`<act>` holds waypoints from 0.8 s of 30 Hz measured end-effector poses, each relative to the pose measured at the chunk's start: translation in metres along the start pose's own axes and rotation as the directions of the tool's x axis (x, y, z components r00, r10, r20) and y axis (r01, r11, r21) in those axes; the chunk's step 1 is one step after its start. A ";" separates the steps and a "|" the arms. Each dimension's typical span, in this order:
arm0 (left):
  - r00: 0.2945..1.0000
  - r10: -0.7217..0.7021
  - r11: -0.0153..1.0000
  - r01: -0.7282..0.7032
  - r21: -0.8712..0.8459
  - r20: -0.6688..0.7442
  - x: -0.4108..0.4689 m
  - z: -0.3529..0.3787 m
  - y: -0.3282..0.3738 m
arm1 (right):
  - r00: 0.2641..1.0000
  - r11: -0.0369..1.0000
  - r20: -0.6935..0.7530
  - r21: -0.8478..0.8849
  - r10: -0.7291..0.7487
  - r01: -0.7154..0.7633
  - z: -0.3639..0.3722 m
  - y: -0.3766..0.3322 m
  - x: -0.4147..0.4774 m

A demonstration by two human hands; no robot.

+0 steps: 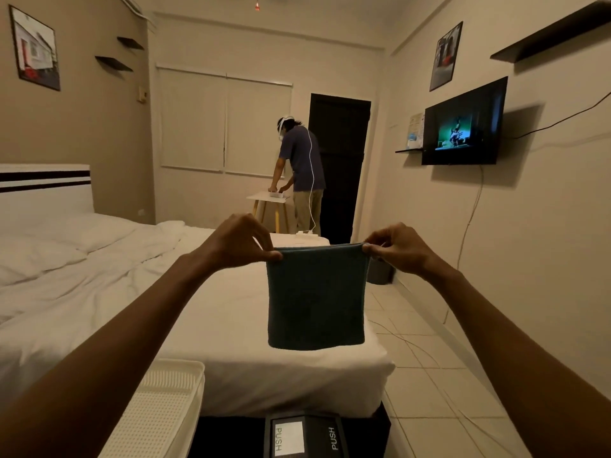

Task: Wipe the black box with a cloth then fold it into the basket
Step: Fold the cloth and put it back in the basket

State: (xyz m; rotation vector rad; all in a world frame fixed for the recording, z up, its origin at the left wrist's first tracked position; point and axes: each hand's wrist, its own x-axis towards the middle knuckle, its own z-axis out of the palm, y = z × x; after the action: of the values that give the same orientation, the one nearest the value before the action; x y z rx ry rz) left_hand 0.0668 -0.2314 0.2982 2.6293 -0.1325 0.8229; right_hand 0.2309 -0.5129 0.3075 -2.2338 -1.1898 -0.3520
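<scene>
A dark teal cloth hangs folded in the air in front of me, above the foot of the bed. My left hand pinches its top left corner and my right hand pinches its top right corner, stretching the upper edge flat. Below, at the bottom edge of the view, lies the black box with a grey lid marked PUSH. A white perforated basket sits to its left, with nothing visible inside it.
A white bed fills the left and middle. Cables trail over the tiled floor on the right. Another person stands at a small white table at the far end. A television hangs on the right wall.
</scene>
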 end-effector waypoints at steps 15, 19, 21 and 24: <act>0.974 -0.219 0.975 0.220 -0.007 0.057 -0.053 -0.080 -0.058 | 0.983 0.983 0.076 0.083 -0.169 0.162 0.067 -0.069 0.041; 0.934 -0.318 0.939 0.285 0.195 0.165 -0.086 -0.075 -0.092 | 0.970 0.980 0.141 0.065 -0.197 0.190 0.134 -0.079 0.042; 0.917 -0.358 0.916 0.309 0.256 0.174 -0.102 -0.073 -0.111 | 0.965 0.977 0.157 0.080 -0.211 0.200 0.167 -0.087 0.043; 0.885 -0.432 0.870 0.359 0.338 0.174 -0.123 -0.075 -0.139 | 0.964 0.970 0.142 0.126 -0.224 0.207 0.212 -0.100 0.048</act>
State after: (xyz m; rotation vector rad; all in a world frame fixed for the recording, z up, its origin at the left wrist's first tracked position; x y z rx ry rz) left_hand -0.0470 -0.0766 0.2395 2.8778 0.4982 0.3961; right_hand 0.1678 -0.3091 0.1977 -2.0715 -1.5043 -0.1936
